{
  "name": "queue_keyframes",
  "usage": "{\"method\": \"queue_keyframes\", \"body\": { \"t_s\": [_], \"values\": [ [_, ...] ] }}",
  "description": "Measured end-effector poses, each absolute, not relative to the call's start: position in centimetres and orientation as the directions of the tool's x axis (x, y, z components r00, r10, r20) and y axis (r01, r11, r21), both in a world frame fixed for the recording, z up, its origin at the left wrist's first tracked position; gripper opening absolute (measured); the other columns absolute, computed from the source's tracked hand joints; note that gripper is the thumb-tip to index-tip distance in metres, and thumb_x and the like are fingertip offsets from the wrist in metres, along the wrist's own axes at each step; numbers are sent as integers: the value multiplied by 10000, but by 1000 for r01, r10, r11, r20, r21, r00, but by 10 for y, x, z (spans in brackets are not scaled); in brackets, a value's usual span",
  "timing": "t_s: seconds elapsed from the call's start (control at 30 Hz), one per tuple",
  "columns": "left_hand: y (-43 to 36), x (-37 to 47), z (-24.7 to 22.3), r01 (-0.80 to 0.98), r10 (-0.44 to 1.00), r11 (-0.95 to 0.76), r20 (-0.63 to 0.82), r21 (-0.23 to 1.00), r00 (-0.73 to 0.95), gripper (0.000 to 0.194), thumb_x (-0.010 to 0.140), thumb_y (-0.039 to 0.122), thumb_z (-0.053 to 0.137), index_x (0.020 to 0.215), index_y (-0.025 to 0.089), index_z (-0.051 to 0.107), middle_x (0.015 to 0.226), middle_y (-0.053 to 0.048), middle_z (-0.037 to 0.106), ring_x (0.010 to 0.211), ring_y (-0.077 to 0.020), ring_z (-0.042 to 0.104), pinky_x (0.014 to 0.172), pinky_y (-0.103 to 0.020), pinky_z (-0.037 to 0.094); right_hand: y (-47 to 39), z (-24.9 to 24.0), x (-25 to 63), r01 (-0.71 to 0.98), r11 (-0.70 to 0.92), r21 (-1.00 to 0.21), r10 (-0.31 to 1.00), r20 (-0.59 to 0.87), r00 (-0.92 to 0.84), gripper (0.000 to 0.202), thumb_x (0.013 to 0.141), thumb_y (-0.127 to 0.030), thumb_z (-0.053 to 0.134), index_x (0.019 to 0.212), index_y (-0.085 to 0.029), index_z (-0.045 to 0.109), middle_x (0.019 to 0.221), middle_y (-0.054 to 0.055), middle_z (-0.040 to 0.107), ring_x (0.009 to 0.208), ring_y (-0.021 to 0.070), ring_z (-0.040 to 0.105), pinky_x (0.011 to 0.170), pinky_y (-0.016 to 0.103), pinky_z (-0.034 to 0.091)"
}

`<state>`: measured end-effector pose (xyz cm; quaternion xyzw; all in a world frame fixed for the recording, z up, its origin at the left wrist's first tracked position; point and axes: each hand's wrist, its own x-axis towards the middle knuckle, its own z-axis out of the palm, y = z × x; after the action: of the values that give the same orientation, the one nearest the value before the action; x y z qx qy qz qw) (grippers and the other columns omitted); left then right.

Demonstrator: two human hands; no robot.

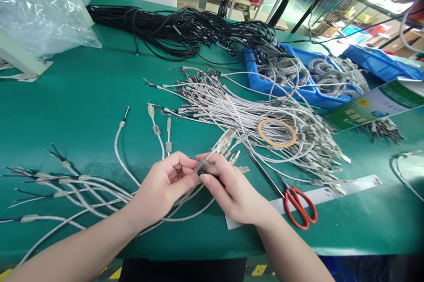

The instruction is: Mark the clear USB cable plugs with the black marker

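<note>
Both hands meet over the front of the table around a grey USB cable with a small cylindrical ferrite core (201, 166). My left hand (167, 182) is closed, pinching the cable by the core's left side. Closed on the other side, my right hand (233, 187) has thumb and index finger at the core. Clear-bodied USB plugs (225, 140) stick out beyond the right hand; which one belongs to the held cable is hard to tell. Beneath the hands lie more grey cables (99, 184), their stripped wire ends fanned to the left. Two cable ends with cores (156, 130) lie just beyond the left hand.
A large pile of grey cables (238, 112) bears a tan ring (277, 133). Red-handled scissors (300, 207) rest on a steel ruler (357, 184) at right. Behind are blue bins (253, 81) with coiled cables, black cables (155, 30) and clear plastic bags (49, 8).
</note>
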<state>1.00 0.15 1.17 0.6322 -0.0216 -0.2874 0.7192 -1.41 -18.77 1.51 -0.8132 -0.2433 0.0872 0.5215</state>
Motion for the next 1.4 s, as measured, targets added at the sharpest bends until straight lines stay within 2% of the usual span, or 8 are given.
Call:
{"method": "queue_keyframes", "body": {
  "t_s": [0.2, 0.3, 0.47, 0.57, 0.73, 0.87, 0.97, 1.4],
  "values": [
    [-1, 8, 18, 462, -511, 57, -372, 885, 775, 152, 779, 231, 747, 835, 152, 630, 781, 0, 678, 779, -112, 657, 689, -157, 505, -188, 17, -14, 308, -411, -858, 340, 169, 925, 250, 1038, -297, 337, 935, -158, 517, 771, 25, 561, 635, 109, 495, 575, 229, 361],
    [0, 8, 17, 455, -469, 70, -373, 888, 801, 167, 781, 232, 748, 854, 160, 615, 802, 2, 690, 773, -107, 655, 711, -165, 517, -188, 14, -13, 188, -325, -927, 297, 88, 951, 301, 1052, -344, 322, 1089, -163, 559, 742, 8, 522, 629, 97, 466, 599, 225, 373],
    [1, 9, 15, 377, -420, 66, -317, 924, 850, 153, 793, 208, 726, 858, 156, 596, 733, 25, 651, 694, -76, 613, 632, -135, 483, -188, 14, -17, 173, -289, -942, 418, 39, 908, 387, 1043, -326, 366, 1411, -208, 349, 725, -25, 510, 643, 97, 482, 664, 228, 407],
    [0, 7, 14, 313, -407, 27, -276, 949, 871, 127, 806, 203, 704, 871, 150, 609, 751, 17, 650, 727, -88, 618, 675, -153, 496, -185, 16, -18, 244, -347, -906, 463, 61, 884, 361, 1018, -262, 411, 1362, -177, 342, 827, -3, 599, 686, 103, 526, 706, 234, 420],
    [-2, 7, 14, 413, -461, 70, -338, 908, 820, 136, 794, 201, 743, 856, 152, 632, 816, 14, 698, 782, -91, 660, 726, -145, 517, -184, 14, -13, 218, -375, -901, 284, 112, 952, 283, 1037, -311, 339, 1048, -144, 567, 807, 38, 577, 668, 110, 508, 610, 233, 378],
    [-1, 12, 13, 556, -566, 199, -368, 807, 737, 125, 800, 186, 750, 901, 153, 684, 805, -12, 735, 762, -94, 682, 706, -133, 531, -186, 11, -11, 26, -160, -987, 232, -12, 973, 340, 1017, -440, 415, 1142, -178, 591, 749, 11, 541, 616, 91, 462, 575, 223, 359],
    [2, 14, 13, 599, -646, 187, -362, 778, 672, 159, 814, 160, 736, 971, 159, 713, 856, -51, 749, 736, -90, 677, 691, -133, 533, -185, 7, -10, -18, -70, -997, 145, -28, 989, 294, 977, -454, 513, 1022, -188, 630, 745, 1, 532, 593, 71, 429, 560, 213, 346],
    [5, 14, 15, 671, -687, 178, -398, 720, 608, 196, 778, 162, 759, 973, 182, 763, 843, -71, 749, 666, -80, 639, 658, -125, 527, -183, 3, -10, -66, 26, -998, 104, -63, 993, 287, 962, -446, 553, 912, -176, 640, 638, -29, 473, 514, 42, 347, 525, 199, 318]
  ]
}}
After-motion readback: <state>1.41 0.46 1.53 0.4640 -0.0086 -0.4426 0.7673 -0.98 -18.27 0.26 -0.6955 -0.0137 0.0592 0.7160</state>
